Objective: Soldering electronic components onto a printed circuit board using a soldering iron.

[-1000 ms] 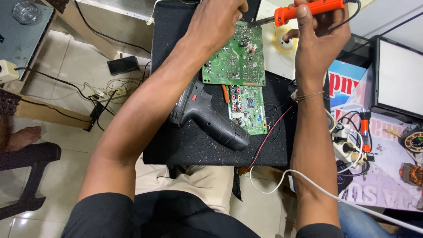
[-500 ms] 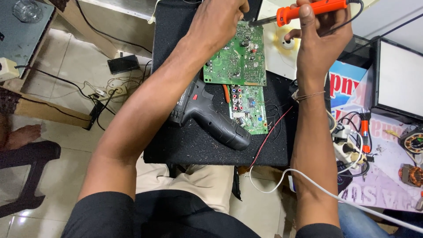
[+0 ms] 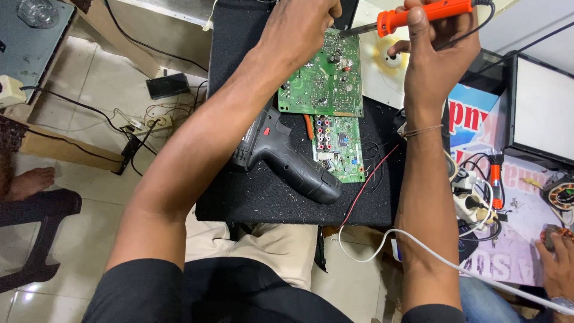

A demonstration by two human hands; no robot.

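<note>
Since the earlier frame your hands have barely shifted. The orange soldering iron (image 3: pixel 418 13) lies near-horizontal, tip leftward at the upper green circuit board (image 3: pixel 326 75); right hand (image 3: pixel 433 54) fingers clench its handle, left hand (image 3: pixel 299 27) fingers curl on the board's top edge.

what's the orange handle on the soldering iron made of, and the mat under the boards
The soldering iron handle in the right hand looks like smooth moulded plastic: even orange colour with a slight sheen; its tip looks like bare grey metal. The black mat looks like matte foam or felt-like fabric: dull, speckled, scattered with debris. Which one, I can't tell.
</note>
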